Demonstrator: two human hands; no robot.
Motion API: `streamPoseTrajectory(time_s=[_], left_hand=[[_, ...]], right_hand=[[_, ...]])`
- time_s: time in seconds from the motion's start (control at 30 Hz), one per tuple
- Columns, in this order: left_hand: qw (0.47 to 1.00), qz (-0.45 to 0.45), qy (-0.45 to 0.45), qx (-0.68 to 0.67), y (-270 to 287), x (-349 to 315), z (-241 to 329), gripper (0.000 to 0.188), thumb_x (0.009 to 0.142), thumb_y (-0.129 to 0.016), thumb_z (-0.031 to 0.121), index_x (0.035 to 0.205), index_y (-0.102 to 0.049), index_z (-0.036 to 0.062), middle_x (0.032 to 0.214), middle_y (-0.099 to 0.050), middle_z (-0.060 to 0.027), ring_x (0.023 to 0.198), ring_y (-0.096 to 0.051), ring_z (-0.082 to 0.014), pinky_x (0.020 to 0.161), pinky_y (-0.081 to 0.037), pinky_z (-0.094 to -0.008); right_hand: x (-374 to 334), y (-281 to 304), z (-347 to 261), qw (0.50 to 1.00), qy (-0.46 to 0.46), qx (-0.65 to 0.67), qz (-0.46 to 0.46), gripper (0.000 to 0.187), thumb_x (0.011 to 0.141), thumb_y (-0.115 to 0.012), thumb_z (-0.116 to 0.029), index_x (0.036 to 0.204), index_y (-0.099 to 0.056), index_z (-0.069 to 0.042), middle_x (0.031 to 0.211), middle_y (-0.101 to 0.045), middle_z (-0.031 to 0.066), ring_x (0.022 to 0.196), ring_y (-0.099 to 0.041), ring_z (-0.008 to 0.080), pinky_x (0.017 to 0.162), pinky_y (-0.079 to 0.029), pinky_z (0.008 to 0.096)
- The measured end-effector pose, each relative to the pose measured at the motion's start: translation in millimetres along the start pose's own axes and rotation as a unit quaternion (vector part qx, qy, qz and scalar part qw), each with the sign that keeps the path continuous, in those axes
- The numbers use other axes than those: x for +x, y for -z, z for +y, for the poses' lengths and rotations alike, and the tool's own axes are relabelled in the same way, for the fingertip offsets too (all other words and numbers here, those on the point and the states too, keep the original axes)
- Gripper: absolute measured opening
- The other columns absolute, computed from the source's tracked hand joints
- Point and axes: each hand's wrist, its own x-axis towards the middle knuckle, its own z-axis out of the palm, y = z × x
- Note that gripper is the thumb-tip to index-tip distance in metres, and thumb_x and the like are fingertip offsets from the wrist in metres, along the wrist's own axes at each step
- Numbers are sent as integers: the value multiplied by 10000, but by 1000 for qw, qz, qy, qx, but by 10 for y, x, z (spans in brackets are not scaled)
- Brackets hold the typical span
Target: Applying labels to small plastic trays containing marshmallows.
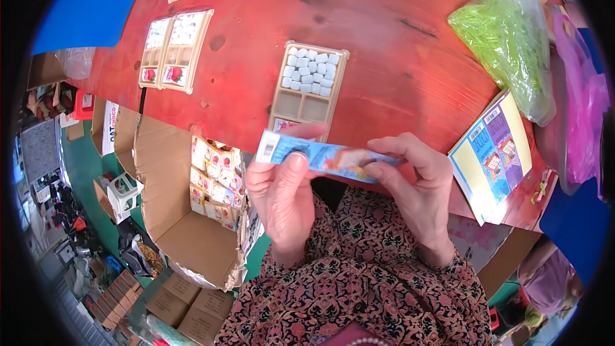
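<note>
Above my lap, both hands hold a narrow blue printed paper strip with a barcode at its left end. My left hand pinches the barcode side between thumb and fingers. With thumb and fingers my right hand grips the other end, partly covering its picture. Just beyond the strip, on the red table, lies a beige compartment tray. Small white pillow-shaped pieces fill its far section, two middle compartments look bare, and its near end is partly hidden behind the strip and my hand.
Similar filled trays lie to the left on the red table, with others at the far edge. To the right are printed blue, purple and yellow sheets, a bag of green shreds and a pink bag. An open cardboard box holds packages.
</note>
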Motion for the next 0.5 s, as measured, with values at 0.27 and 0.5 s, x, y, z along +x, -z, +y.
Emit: streamPoseTrajectory(time_s=[0.27,0.5], left_hand=[[932,111,-214,269,230,312,-23,47,825,-659,18,824,-678,-25,801,-588,-22,763,-524,-84,711,-414,-239],[906,116,-235,332,301,562,-47,44,824,-672,12,835,-683,-29,799,-589,-23,713,-526,-63,635,-418,-214]], right_hand=[[152,-286,31,998,-55,-40,13,351,743,-706,19,1077,-598,9,800,-647,49,746,-580,80,672,-472,222],[398,-397,105,996,-54,-51,53,365,725,-717,33,1060,-577,5,801,-531,15,703,-518,44,601,-437,191]])
